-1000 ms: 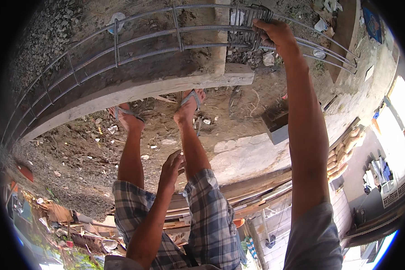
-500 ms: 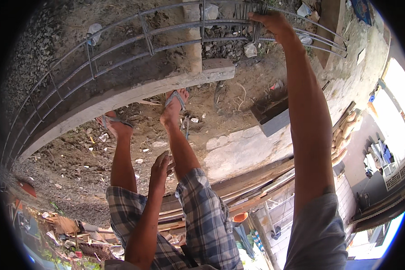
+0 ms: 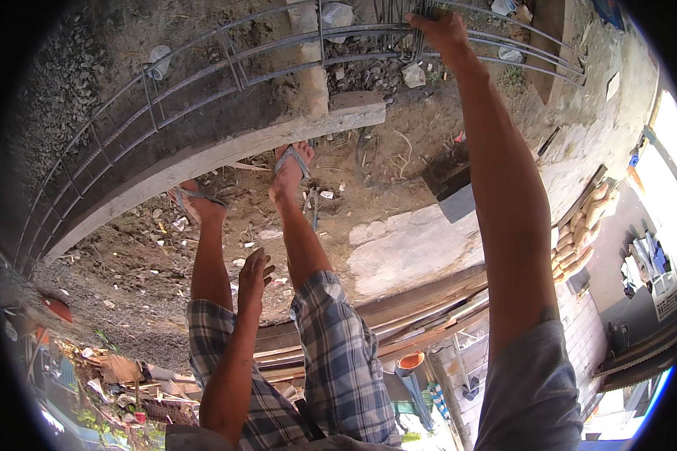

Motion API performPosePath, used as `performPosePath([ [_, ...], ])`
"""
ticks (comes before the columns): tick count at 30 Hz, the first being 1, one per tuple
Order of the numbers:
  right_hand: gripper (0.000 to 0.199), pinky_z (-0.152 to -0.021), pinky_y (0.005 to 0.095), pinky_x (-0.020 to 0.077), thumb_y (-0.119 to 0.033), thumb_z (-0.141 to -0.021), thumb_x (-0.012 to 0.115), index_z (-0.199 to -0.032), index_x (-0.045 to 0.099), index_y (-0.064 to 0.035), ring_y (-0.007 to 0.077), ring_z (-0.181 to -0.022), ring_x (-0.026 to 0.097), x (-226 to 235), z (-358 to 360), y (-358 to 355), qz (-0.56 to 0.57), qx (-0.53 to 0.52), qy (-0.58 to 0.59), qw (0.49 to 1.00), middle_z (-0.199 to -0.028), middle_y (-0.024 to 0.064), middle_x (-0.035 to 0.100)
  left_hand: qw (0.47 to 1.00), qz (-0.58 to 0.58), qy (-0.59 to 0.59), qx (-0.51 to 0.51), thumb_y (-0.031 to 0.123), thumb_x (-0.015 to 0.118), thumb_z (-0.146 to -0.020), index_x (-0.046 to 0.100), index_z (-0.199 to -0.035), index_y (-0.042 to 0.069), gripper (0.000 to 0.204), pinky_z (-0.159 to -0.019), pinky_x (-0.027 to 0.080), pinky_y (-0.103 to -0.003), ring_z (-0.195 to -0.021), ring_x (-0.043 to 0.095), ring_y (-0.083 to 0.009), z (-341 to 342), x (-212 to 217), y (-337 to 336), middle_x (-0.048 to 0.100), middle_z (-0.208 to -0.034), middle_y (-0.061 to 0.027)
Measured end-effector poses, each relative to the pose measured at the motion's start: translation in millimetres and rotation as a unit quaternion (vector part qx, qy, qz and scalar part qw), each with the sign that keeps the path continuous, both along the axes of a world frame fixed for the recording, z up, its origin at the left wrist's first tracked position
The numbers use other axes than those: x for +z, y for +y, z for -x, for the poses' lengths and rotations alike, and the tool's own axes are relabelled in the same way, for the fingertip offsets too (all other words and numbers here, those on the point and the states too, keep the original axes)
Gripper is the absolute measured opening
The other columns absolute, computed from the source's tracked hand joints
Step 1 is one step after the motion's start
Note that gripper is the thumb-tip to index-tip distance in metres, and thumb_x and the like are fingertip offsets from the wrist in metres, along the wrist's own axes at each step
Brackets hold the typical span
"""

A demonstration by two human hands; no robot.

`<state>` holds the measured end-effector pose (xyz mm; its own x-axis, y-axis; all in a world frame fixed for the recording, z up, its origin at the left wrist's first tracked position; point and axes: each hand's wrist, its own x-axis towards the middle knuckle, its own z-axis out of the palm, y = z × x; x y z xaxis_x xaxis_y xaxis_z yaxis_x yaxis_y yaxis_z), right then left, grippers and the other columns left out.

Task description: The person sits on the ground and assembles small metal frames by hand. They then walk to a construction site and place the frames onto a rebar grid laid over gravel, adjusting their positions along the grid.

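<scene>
A long rebar cage of steel bars stretches across the upper part of the view, bent by the lens. Toward its right end, several thin steel stirrups are bunched closely around the bars. With the arm stretched far forward, my right hand closes around this bunch, its thumb on the left side. Part of the grip is hidden behind the hand. Farther left along the bars, other stirrups stand apart from one another. My left hand hangs beside my knee, fingers loosely extended, with nothing visible in it.
Between my sandalled feet and the cage runs a low concrete beam. Rubble and scraps litter the soil. A dark box-shaped object lies beneath my right forearm. Long wooden boards lie behind me; gravel covers the far left.
The whole view has shifted slightly. My right hand stays on the bunched stirrups, both appearing a little farther left. My left hand has moved slightly forward, its fingers a little more apart.
</scene>
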<state>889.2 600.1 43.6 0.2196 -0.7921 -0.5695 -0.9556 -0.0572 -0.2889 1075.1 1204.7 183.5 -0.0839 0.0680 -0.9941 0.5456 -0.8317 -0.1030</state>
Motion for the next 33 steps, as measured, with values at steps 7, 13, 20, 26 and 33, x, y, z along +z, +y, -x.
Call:
performPosePath([
  [7, 0.055, -0.093, 0.0460, 0.0524, -0.057, -0.080, 0.075, -0.111, 0.076, -0.0111, 0.0346, -0.102, 0.070, 25, 13, -21, 0.007, -0.026, 0.053, 0.998, -0.098, 0.0176, 0.074, 1.000, -0.013, -0.020, -0.003, 0.047, 0.055, -0.101, 0.044, -0.149, 0.012, 0.061, -0.100, 0.044, -0.042, -0.122, 0.058, -0.0269, -17, 32, 14, 0.055, -0.140, -0.0144],
  [13, 0.058, -0.080, 0.0458, 0.0519, -0.059, -0.080, 0.076, -0.107, 0.077, -0.0082, 0.0274, -0.086, 0.068, 28, 60, -58, 0.060, 0.022, 0.073, 0.995, -0.086, 0.0126, 0.071, 0.999, -0.011, -0.047, 0.013, 0.048, 0.056, -0.101, 0.043, -0.150, 0.009, 0.064, -0.097, 0.047, -0.040, -0.120, 0.061, -0.0282, -24, 48, 6, 0.058, -0.137, -0.0161],
  [20, 0.060, -0.074, 0.0454, 0.0518, -0.062, -0.080, 0.076, -0.105, 0.077, -0.0076, 0.0241, -0.073, 0.066, 15, 89, -74, 0.045, 0.002, 0.039, 0.998, -0.076, 0.0112, 0.069, 0.999, -0.038, -0.027, -0.009, 0.048, 0.054, -0.101, 0.038, -0.153, 0.009, 0.067, -0.106, 0.041, -0.045, -0.125, 0.057, -0.0292, -24, 55, 0, 0.054, -0.141, -0.0165],
  [26, 0.036, -0.061, 0.0432, 0.0487, -0.033, -0.080, 0.074, -0.086, 0.074, 0.0020, 0.0182, -0.065, 0.061, -3, 94, -72, 0.025, -0.028, -0.060, 0.997, -0.069, 0.0083, 0.068, 0.999, -0.018, -0.031, -0.026, 0.053, 0.057, -0.100, 0.043, -0.150, 0.008, 0.069, -0.100, 0.046, -0.043, -0.122, 0.060, -0.0306, -13, 57, -17, 0.055, -0.140, -0.0185],
  [33, 0.037, -0.070, 0.0436, 0.0522, -0.033, -0.082, 0.071, -0.095, 0.075, 0.0005, 0.0235, -0.078, 0.068, 9, 97, -72, 0.045, -0.015, -0.042, 0.998, -0.082, 0.0175, 0.072, 0.997, -0.035, -0.046, -0.053, 0.052, 0.057, -0.099, 0.042, -0.150, 0.007, 0.070, -0.100, 0.047, -0.041, -0.122, 0.060, -0.0299, -20, 65, -29, 0.055, -0.141, -0.0193],
])
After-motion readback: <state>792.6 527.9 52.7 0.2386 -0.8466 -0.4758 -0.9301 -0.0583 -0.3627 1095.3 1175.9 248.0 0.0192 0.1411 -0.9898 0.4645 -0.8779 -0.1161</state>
